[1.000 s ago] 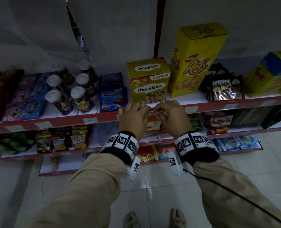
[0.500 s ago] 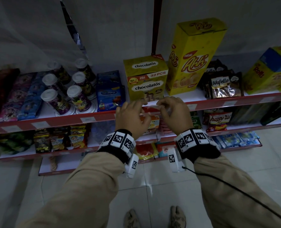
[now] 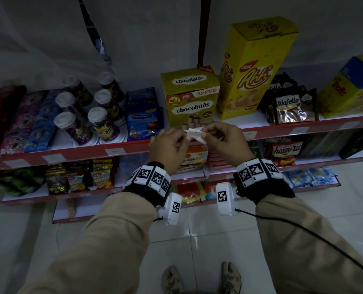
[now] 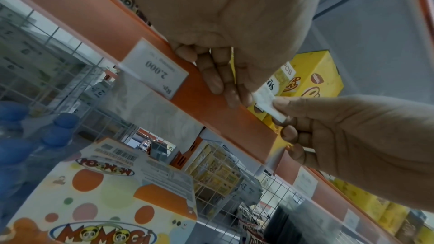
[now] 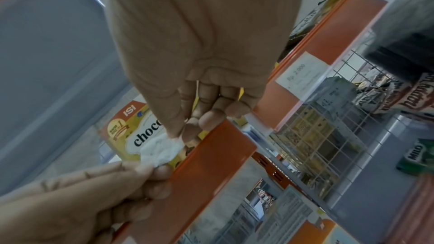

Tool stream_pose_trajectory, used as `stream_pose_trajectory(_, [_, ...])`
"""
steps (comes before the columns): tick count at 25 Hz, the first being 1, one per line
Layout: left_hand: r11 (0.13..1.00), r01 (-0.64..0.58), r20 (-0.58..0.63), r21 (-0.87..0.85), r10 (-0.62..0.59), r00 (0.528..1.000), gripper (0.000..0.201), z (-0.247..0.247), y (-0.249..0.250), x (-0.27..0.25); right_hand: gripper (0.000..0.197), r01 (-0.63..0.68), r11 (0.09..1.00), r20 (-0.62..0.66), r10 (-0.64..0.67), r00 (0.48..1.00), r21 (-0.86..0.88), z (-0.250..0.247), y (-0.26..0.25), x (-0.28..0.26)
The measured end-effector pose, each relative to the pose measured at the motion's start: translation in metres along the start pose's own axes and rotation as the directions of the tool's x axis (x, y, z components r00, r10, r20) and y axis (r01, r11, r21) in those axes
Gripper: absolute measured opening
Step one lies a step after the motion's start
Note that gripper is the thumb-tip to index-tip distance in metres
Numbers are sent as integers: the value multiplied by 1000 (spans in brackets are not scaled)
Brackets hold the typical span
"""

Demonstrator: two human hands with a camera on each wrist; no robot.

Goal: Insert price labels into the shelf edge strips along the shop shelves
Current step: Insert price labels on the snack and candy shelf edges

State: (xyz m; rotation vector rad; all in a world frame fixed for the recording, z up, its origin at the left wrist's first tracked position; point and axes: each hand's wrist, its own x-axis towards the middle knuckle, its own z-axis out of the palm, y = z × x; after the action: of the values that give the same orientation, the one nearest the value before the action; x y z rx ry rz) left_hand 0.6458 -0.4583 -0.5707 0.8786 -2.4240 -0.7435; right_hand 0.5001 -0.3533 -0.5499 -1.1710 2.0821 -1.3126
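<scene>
A small white price label [image 3: 195, 135], crumpled, is held between both hands just in front of the red shelf edge strip [image 3: 133, 150], below the chocolatos box [image 3: 190, 96]. My left hand [image 3: 169, 147] pinches its left end and my right hand [image 3: 223, 139] pinches its right end. From the left wrist, the label [image 4: 267, 104] hangs between the fingertips above the orange strip [image 4: 211, 105]. From the right wrist, the label [image 5: 162, 149] looks wrinkled and sits beside the strip [image 5: 211, 164].
Labels sit in the strip to either side, one reading 2.000 [image 4: 155, 70] and another [image 5: 301, 73] on the right. Cups [image 3: 103, 124], a tea box [image 3: 143, 115], a tall yellow Ahh box [image 3: 252, 68] and Wafello packs [image 3: 293, 107] stand on the shelf. Lower shelves hold snacks.
Both hands have drawn slightly back and up from the strip. The label, hidden between the fingers before, now shows stretched between them.
</scene>
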Motion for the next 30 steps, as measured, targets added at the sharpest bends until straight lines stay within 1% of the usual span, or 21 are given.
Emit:
stream_pose_trajectory(3, [983, 29, 7, -179, -29, 1000, 27, -5, 0, -2, 5, 16, 1000, -1, -16, 1000, -8, -5, -2, 0])
stream_pose_trajectory(5, [976, 42, 16, -216, -39, 999, 26, -7, 6, -2, 5, 39, 998, 45, -37, 998, -51, -6, -3, 1])
stream_pose_trajectory(8, [990, 8, 7, -139, -7, 1000, 21, -8, 10, 0, 5, 93, 990, 123, -79, 989, -110, -5, -8, 1])
stream_pose_trajectory(11, [998, -16, -14, -65, 15, 1000, 17, -12, 8, 1, 7, 134, 973, 154, -106, 982, -186, -5, -12, 2])
stream_pose_trajectory(13, [998, -53, -25, 25, 54, 998, 20, -15, 6, 1, 8, 197, 941, 143, -162, 976, -277, -6, -13, 3])
stream_pose_trajectory(15, [991, -76, -14, 112, 78, 997, 23, -17, 5, 1, 9, 269, 869, 119, -241, 963, -414, -5, -14, 3])
stream_pose_trajectory(16, [988, -79, -9, 135, 81, 997, 23, -18, 4, 1, 11, 288, 835, 104, -272, 957, -468, -5, -13, 3])
stream_pose_trajectory(18, [985, -88, -6, 145, 90, 996, 21, -18, 3, 0, 12, 288, 802, 59, -303, 951, -523, -5, -9, 2])
stream_pose_trajectory(20, [983, -100, -3, 154, 102, 995, 20, -18, 2, -2, 12, 281, 793, 35, -312, 950, -540, -4, -5, 1])
stream_pose_trajectory(24, [955, -173, 26, 242, 172, 985, 25, -12, 4, -2, 11, 282, 761, 62, -305, 950, -584, 0, 1, -2])
stream_pose_trajectory(28, [926, -209, 15, 314, 216, 976, 17, -5, 3, -2, 11, 277, 736, 81, -292, 953, -617, 3, 3, -7])
stream_pose_trajectory(30, [918, -217, 7, 333, 227, 974, 14, -3, 4, -3, 14, 276, 728, 114, -264, 958, -628, 2, 4, -9])
